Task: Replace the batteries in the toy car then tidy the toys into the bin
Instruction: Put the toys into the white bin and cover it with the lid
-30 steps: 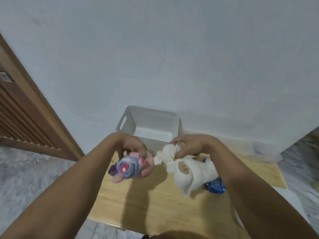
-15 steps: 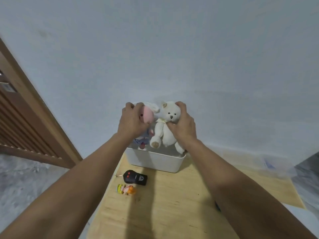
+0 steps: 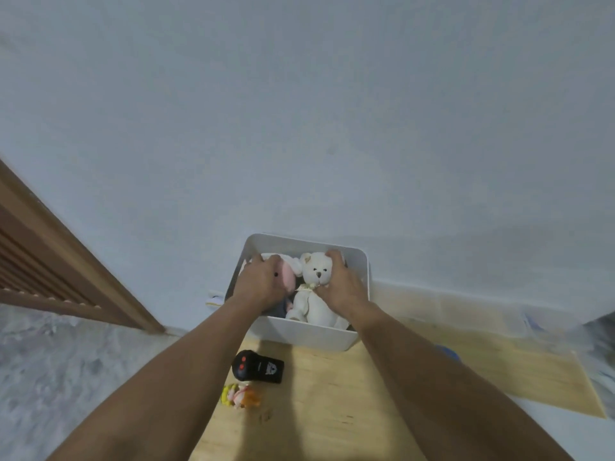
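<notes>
White plastic, that is the bin (image 3: 309, 337), standing at the far edge of the pale wooden table (image 3: 332, 410) against the grey wall (image 3: 299, 111). Both arms reach into it from six o'clock. The left hand (image 3: 263, 284) curls over a pink and white plush toy (image 3: 289, 276) in the left half of the bin, fingers wrapped round its head so that most of the toy is hidden. The right hand (image 3: 342, 284) grips the white teddy bear (image 3: 314, 287) at the neck and side; the bear sits upright in the right half of the bin, face toward the person, touching the pink toy at its nine o'clock.

On the table, just at seven o'clock from the bin, lies a black remote control (image 3: 258, 367) with two red buttons. Just beside it, at seven o'clock again, a small yellow and orange figurine (image 3: 240, 396) lies on its side. A blue object (image 3: 449, 353) peeks out from behind the right forearm, at four o'clock from the bin; I cannot tell what it is.

A brown louvred door (image 3: 50, 274) stands at nine o'clock, above a mottled grey floor (image 3: 60, 367).
</notes>
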A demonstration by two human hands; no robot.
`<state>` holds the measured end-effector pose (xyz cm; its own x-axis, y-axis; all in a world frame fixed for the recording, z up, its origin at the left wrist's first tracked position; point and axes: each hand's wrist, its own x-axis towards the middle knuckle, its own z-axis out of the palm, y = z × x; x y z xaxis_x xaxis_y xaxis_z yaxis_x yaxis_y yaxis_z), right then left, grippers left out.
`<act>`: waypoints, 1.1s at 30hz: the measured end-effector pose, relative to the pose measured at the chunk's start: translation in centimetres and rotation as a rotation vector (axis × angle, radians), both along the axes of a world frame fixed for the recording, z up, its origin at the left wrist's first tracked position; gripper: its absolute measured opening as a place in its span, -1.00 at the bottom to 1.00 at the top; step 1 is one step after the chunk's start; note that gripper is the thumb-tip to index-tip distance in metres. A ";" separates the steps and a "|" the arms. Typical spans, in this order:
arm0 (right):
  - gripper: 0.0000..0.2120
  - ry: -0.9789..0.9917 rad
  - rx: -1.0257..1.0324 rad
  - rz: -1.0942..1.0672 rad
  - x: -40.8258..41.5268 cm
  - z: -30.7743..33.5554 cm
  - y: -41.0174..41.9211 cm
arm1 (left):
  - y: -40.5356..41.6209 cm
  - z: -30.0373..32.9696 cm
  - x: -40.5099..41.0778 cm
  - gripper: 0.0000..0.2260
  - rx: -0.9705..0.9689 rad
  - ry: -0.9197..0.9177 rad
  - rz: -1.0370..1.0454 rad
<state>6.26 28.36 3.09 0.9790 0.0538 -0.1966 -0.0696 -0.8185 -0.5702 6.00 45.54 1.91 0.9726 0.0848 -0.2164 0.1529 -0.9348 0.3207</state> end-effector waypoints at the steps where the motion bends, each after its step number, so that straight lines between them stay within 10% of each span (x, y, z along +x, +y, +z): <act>1: -0.45 0.029 -0.015 0.000 0.2 -0.5 0.0 | -0.1 -0.3 0.3 -0.54 -0.007 0.047 0.007; 11: -0.41 0.222 -0.132 -0.066 1.1 -2.6 0.8 | 0.3 -1.4 1.5 -0.02 -0.073 0.350 -0.013; 18: -0.66 -0.035 -0.280 0.048 0.4 2.4 1.2 | 1.0 2.1 -0.2 -0.53 -0.169 -0.088 0.072; 24: -0.87 -0.064 0.021 0.118 -2.1 5.4 3.9 | 3.0 3.0 -4.9 -0.77 -0.234 -0.705 0.267; 33: -0.87 0.078 0.066 0.413 -8.9 2.3 6.7 | 4.9 -2.4 -14.1 -0.75 -0.248 -0.315 0.517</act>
